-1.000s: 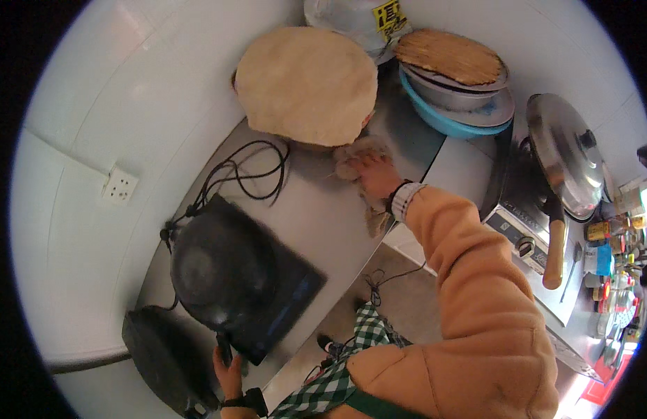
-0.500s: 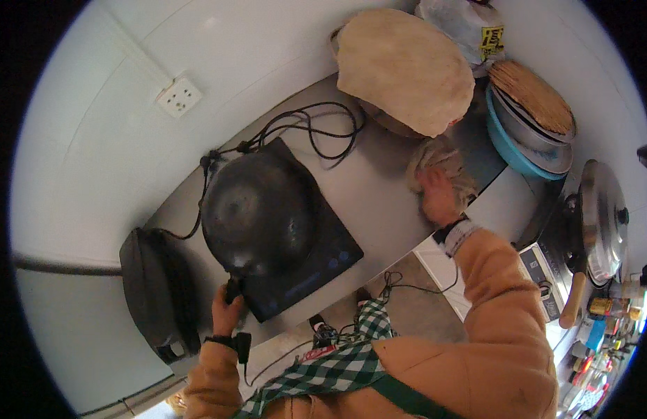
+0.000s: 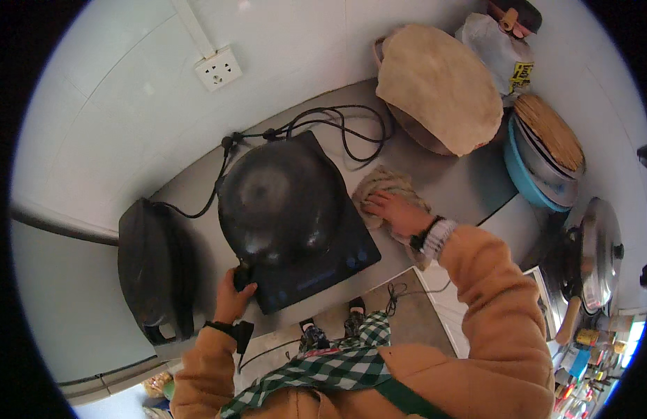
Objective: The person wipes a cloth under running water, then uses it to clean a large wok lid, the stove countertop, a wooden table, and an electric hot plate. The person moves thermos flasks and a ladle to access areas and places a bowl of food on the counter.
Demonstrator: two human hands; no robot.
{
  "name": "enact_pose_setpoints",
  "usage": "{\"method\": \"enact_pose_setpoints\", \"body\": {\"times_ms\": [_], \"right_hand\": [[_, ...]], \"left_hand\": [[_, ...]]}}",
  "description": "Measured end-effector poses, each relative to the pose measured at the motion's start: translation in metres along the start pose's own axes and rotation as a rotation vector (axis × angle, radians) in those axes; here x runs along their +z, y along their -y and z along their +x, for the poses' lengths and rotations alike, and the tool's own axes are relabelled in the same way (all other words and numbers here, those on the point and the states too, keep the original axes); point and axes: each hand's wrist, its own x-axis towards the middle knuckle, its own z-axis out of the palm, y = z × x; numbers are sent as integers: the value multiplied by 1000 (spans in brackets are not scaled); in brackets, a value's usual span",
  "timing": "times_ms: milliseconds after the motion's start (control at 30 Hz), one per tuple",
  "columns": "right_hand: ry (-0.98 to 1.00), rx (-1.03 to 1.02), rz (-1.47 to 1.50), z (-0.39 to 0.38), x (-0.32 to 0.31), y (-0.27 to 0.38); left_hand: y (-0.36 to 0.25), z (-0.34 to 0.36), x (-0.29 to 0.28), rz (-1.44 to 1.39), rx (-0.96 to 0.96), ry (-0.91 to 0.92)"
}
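Note:
My left hand [image 3: 235, 297] is closed round the short handle of a black wok [image 3: 281, 199]. The wok rests on a flat black induction cooker [image 3: 323, 272], whose front panel shows. To the right of the cooker, my right hand [image 3: 400, 211] presses a crumpled, greyish-beige cloth [image 3: 379, 183] onto the grey countertop [image 3: 445, 188]. Its fingers lie bent over the cloth, close to the cooker's right edge. Part of the cloth hangs below my wrist near the counter's front edge.
A black cord [image 3: 344, 140] loops behind the cooker. A bulky black case-like object [image 3: 156, 272] stands at left. Along the back right are a bowl under a tan round cover [image 3: 442, 87], a plastic bag [image 3: 494, 52] and a turquoise basin [image 3: 522, 174]. A lidded pan [image 3: 603, 258] sits far right.
My right hand has slid the cloth left and slightly forward, from beside the covered bowl to beside the cooker. My left hand stays on the wok handle. The whole view has shifted somewhat.

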Motion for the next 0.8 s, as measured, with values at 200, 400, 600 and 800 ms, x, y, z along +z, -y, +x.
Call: {"method": "enact_pose_setpoints", "body": {"times_ms": [200,400,600,800], "right_hand": [[-9,-22,-82,124,-3,-62],[-24,-68,-59,224,-20,-113],[-40,174,27,265,-15,-132],[-128,113,280,185,18,-106]], "left_hand": [[-10,-4,8,40,-33,-84],[-5,-3,12,-29,-90,-87],[-2,-5,11,20,-74,-98],[6,-2,14,-35,-57,-92]]}}
